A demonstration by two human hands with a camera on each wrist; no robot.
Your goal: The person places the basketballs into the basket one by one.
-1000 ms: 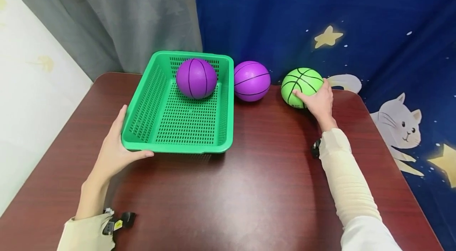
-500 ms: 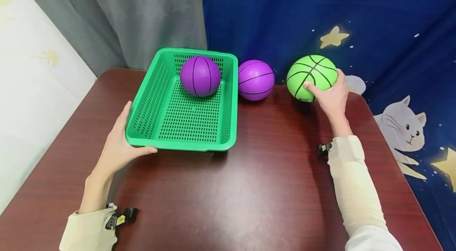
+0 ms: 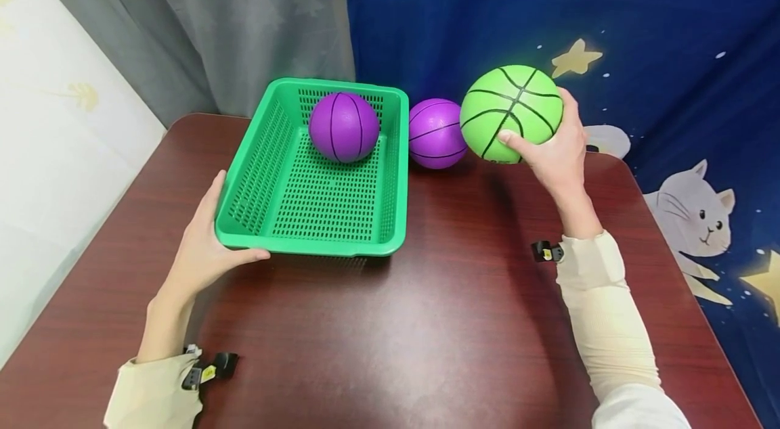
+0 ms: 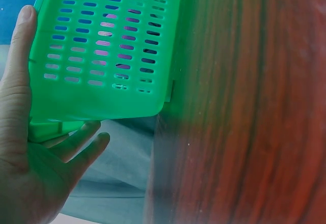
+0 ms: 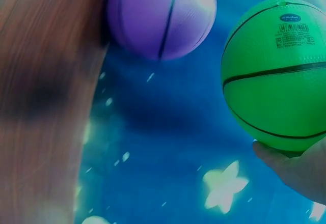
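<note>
My right hand (image 3: 557,155) grips a bright green ball (image 3: 510,111) with black basketball lines, raised above the tabletop at the back right. In the right wrist view, my thumb lies against the lower side of the green ball (image 5: 277,76). At the near left corner of a green perforated plastic basket (image 3: 326,247), my left hand (image 3: 201,250) rests with thumb and fingers straight along two sides. One purple ball (image 3: 344,128) sits in the back of the basket. A second purple ball (image 3: 436,134) stands outside, right of the basket, partly behind the green ball.
The dark red-brown wooden table (image 3: 390,341) has rounded back corners. Behind it hang a grey curtain (image 3: 244,16) and a blue curtain (image 3: 439,16) with stars and a cat. A white wall (image 3: 55,77) lies to the left.
My right hand has lifted the green ball off the table and moved it left, toward the outer purple ball. The left hand stays at the basket corner; the view shifted slightly.
</note>
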